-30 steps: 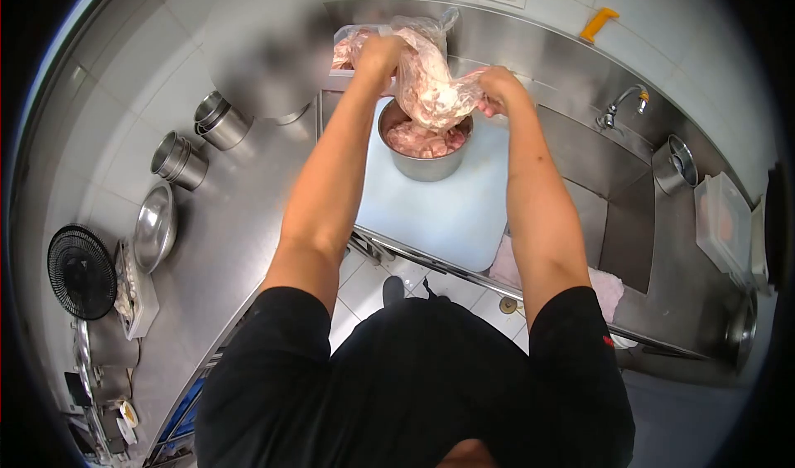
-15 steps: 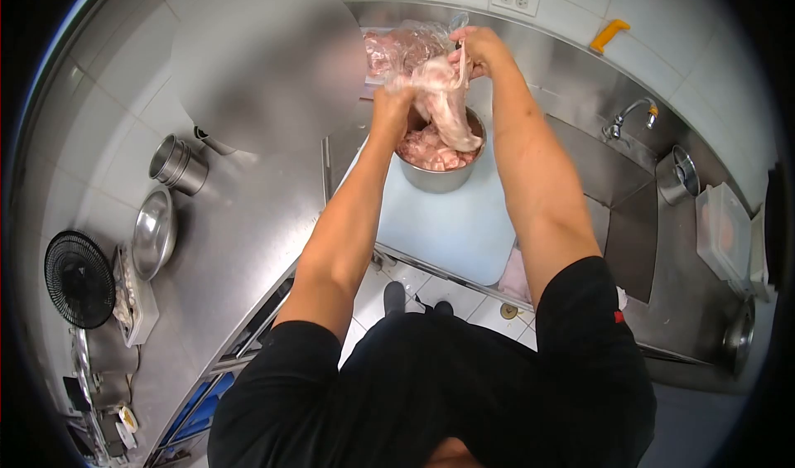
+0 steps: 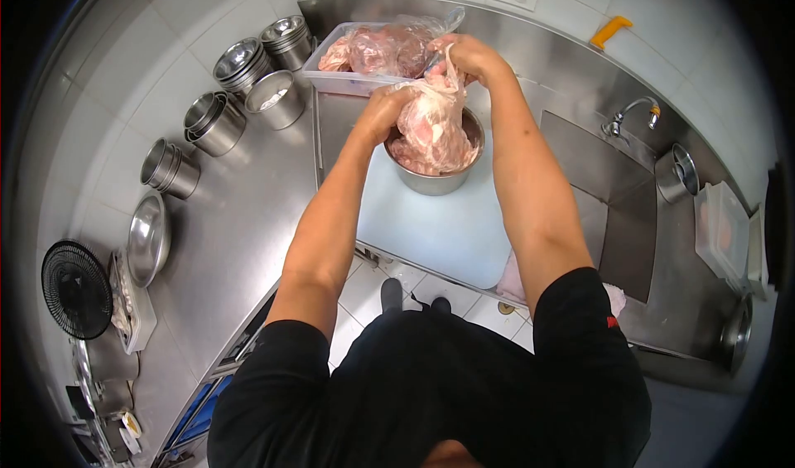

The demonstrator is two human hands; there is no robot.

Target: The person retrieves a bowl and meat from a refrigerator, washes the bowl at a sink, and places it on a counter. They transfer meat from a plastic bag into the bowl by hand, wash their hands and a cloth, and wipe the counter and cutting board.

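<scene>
Raw meat in a clear plastic bag (image 3: 432, 124) is held over a round steel bowl (image 3: 436, 178), the bag's lower end hanging down into the bowl, where more pink meat is seen. The bag's gathered top is pinched in the right hand (image 3: 466, 54), whose fingers are closed on the plastic above the bowl's far rim. The left hand (image 3: 383, 110) is pressed against the bag's left side, fingers wrapped on it at the bowl's near-left edge. The bowl is set on a white cutting board (image 3: 451, 232) laid on the steel bench (image 3: 240, 244). Just behind the bowl, against the back wall, a clear plastic tub (image 3: 335, 79) is filled with more bagged meat — it is touched by neither hand. To the left of the tub, several stacks of steel bowls (image 3: 240, 60) are ranged along the bench, and a small black fan (image 3: 76, 290) stands at the far-left end. To the right of the board a sunken sink (image 3: 617, 195) is seen, with a faucet (image 3: 631, 113) at its back edge and a steel pot (image 3: 677, 170) beside it — well apart from the hands.
</scene>
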